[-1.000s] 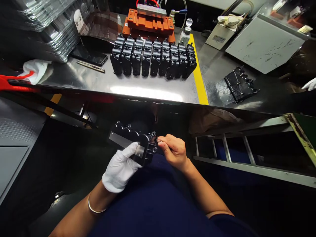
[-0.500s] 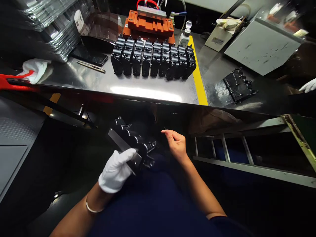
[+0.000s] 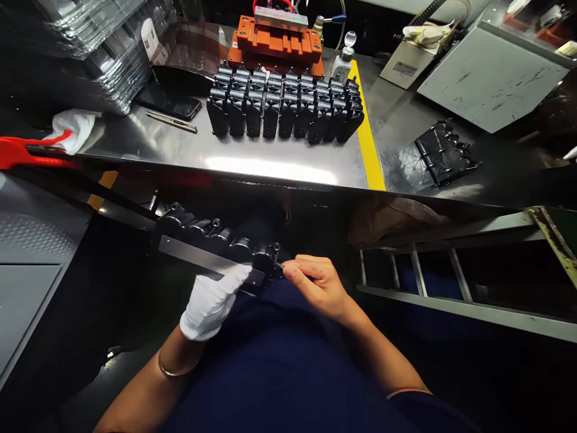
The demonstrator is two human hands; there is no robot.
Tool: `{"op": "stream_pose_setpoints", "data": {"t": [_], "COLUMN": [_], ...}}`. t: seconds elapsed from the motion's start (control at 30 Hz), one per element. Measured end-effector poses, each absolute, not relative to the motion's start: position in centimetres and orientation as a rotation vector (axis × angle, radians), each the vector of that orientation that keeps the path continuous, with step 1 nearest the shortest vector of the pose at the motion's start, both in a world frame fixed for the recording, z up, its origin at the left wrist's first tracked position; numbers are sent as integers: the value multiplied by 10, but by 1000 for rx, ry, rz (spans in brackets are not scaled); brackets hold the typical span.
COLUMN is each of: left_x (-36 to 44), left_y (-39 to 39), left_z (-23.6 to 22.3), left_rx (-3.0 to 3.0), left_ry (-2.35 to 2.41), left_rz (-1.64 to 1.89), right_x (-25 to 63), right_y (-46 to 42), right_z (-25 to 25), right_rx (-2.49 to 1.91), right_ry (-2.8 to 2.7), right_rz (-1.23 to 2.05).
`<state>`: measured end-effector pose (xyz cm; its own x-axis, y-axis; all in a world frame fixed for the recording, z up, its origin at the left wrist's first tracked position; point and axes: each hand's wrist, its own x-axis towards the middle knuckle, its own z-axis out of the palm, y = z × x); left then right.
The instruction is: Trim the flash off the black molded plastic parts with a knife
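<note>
In front of the fingers, at lap height, a long black moulded plastic part (image 3: 211,237) with a flat silver metal strip (image 3: 193,255) on its near face lies across the person's body. Its long axis runs left to right, with the left end tilted farther away, and a ribbed row of round bosses lines its far edge. The white cotton-gloved left hand (image 3: 210,304) grips it toward the right end, glove fingers (image 3: 234,278) clenched over the strip. The bare right hand (image 3: 318,287) is nearer that right end, its fingers (image 3: 293,270) pinched together against the part; whether they hold anything is too small to tell.

Ahead of the fingers, on a brushed stainless-steel worktop (image 3: 270,168), stand rows of upright black ribbed parts (image 3: 282,108) in front of an orange block fixture (image 3: 274,45). Ahead and to the right, past a yellow painted stripe (image 3: 368,135), a single black ribbed part (image 3: 439,153) lies on its side. Ahead and to the left are a crumpled white cloth (image 3: 74,132), a black phone (image 3: 169,101) and stacked clear plastic trays (image 3: 103,60).
</note>
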<state>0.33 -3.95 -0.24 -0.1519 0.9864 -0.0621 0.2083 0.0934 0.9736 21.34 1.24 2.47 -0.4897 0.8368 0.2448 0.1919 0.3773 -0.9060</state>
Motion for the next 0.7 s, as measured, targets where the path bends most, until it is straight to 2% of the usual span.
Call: {"op": "stream_pose_setpoints", "data": {"t": [0.3,0.5,0.6,0.7], "left_x": [28,30,26,22], "left_y": [-29,-33,-35,-36], "left_z": [36,30,24,23], "left_rx": [660,546,464,286], "left_ry": [1459,1434,1381,1269], "left_rz": [1206,1293,1266,1192], "right_x": [214,215,214,214], "right_y": [13,16,16,17], "right_z": [26,26,19,10], "right_rx": [-909,-979,-1030,-1124], "right_ry": [-1912,-1888,-1923,-1888], "right_rz": [1167,1170,979,567]}}
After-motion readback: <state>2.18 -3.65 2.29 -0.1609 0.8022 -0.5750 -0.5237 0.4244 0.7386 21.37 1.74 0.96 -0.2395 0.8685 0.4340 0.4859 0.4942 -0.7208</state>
